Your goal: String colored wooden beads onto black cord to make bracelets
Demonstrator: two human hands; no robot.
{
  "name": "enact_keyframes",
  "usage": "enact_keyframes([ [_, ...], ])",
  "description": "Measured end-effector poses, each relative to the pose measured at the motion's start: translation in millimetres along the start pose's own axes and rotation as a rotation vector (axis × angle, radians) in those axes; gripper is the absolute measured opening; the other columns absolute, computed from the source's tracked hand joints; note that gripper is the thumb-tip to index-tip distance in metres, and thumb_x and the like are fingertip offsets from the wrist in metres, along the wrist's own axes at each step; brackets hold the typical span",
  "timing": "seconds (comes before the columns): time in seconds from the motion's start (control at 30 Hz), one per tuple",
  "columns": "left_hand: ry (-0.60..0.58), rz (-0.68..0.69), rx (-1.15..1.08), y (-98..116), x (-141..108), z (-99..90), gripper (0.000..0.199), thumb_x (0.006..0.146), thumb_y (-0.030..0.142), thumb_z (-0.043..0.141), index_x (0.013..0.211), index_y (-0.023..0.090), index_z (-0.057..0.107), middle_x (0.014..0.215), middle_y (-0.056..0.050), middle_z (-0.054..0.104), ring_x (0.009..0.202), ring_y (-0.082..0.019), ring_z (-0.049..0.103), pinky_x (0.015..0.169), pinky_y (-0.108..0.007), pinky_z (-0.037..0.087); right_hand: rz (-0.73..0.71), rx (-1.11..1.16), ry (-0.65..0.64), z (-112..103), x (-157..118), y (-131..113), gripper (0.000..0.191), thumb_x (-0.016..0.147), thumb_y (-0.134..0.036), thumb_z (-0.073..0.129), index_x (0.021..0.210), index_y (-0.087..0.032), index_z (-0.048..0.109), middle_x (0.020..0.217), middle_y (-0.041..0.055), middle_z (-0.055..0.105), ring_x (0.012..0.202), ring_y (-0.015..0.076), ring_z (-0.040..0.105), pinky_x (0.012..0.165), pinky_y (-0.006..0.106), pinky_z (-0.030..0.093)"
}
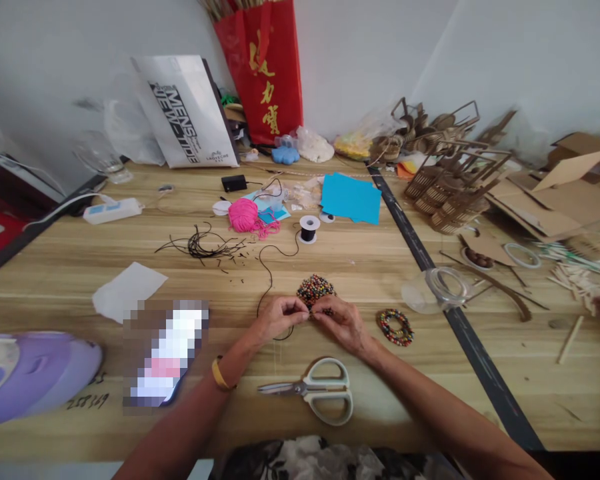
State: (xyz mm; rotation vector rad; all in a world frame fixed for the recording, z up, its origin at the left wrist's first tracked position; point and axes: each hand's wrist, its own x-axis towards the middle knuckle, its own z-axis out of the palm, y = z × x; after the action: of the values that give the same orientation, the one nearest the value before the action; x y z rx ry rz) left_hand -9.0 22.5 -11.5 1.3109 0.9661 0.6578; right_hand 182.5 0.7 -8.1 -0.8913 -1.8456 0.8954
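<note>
Left hand (283,317) and right hand (344,323) pinched, fingertips nearly meeting; item between too small to tell. Bead cluster (316,287) sat just beyond, roundish, right hand overlapping its edge.

The fine piece (310,313) pinched in the grip of the person's left hand (281,316) and right hand (344,323) is too small to tell, the hands partly hide the bead cluster (315,287), blocks blur the phone (173,353), and the left edge cuts off a purple object (60,373).
</note>
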Motion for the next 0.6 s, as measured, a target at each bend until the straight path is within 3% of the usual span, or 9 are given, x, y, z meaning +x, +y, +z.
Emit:
enact_keyframes([
  [0.6,0.037,-0.03,-0.048,0.6,0.1,0.8,0.024,0.061,0.031,0.073,0.07,0.01,0.065,0.058,0.001,0.058,0.054,-0.008,0.047,0.054,-0.02,0.035,0.118,0.051,0.01,1.4,-3.1,3.4,0.011,0.085,-0.027,0.059,0.087,-0.018,0.065,0.084,0.0059,0.069,0.079,0.0167,0.065,0.075,0.028,0.051],
])
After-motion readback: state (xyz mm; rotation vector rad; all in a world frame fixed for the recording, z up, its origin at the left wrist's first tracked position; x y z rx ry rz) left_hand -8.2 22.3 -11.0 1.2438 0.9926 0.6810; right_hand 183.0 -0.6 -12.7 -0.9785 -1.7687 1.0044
